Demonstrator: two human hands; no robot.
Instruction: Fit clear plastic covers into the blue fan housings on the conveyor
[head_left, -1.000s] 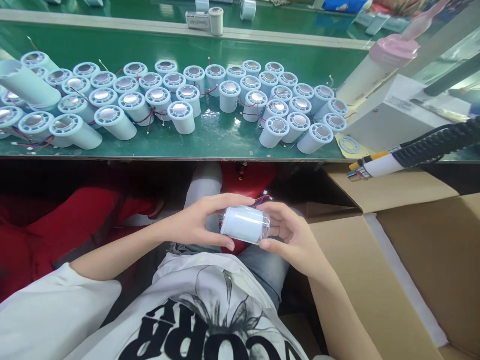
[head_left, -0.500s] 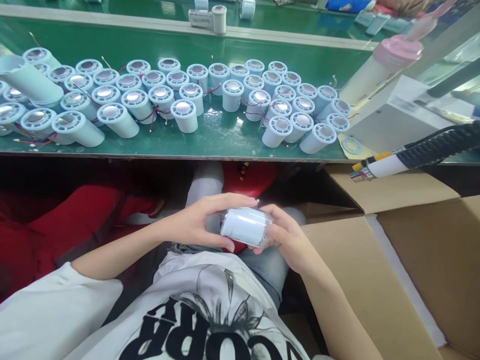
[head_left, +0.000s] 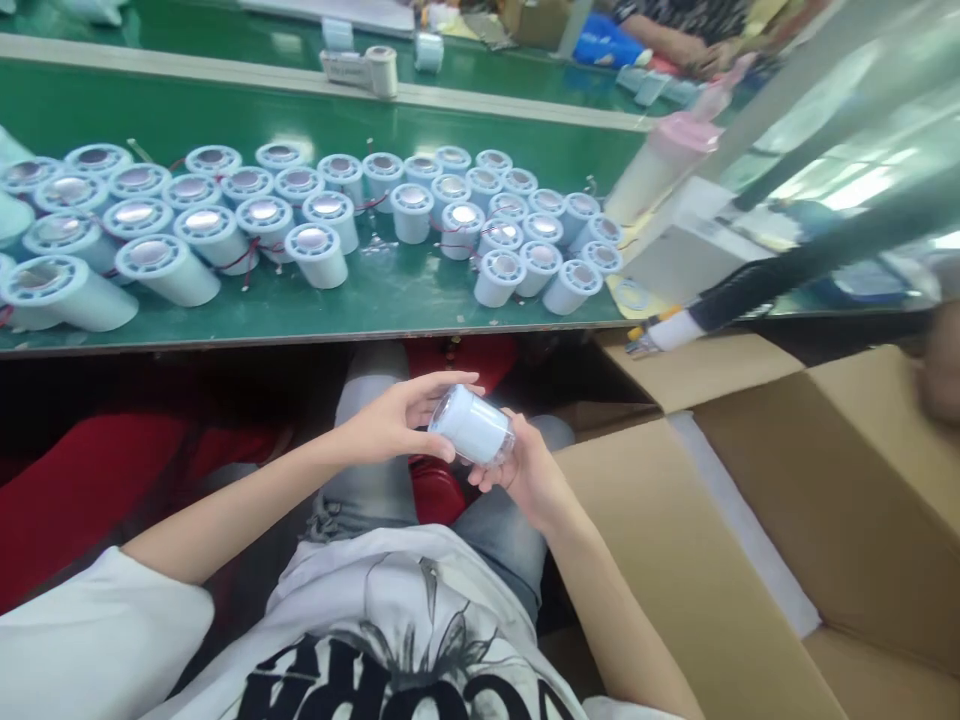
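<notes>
Above my lap is a light-blue cylinder [head_left: 474,424] inside a clear plastic sleeve, tilted with its round end toward the upper left. My right hand [head_left: 525,470] grips the sleeve's lower right end with bent fingers. Around the other end, my left hand [head_left: 397,415] is spread, thumb below and fingers above; the thumb's tip lies at the cylinder's edge. Many similar light-blue cylinders [head_left: 321,262], some with thin red wires, stand on the green bench [head_left: 405,300] beyond my hands.
An open cardboard box [head_left: 697,560] lies to my right. Near the bench's right side are a pink-lidded cup [head_left: 656,165], a white box-shaped device [head_left: 686,240] and a black hose [head_left: 739,293]. Another person's hands [head_left: 697,52] show across the bench.
My view has shifted to the right. The cylinder has tilted, its round end now turned upward. My left hand's fingers have opened away from its side, while my right hand still holds the sleeve.
</notes>
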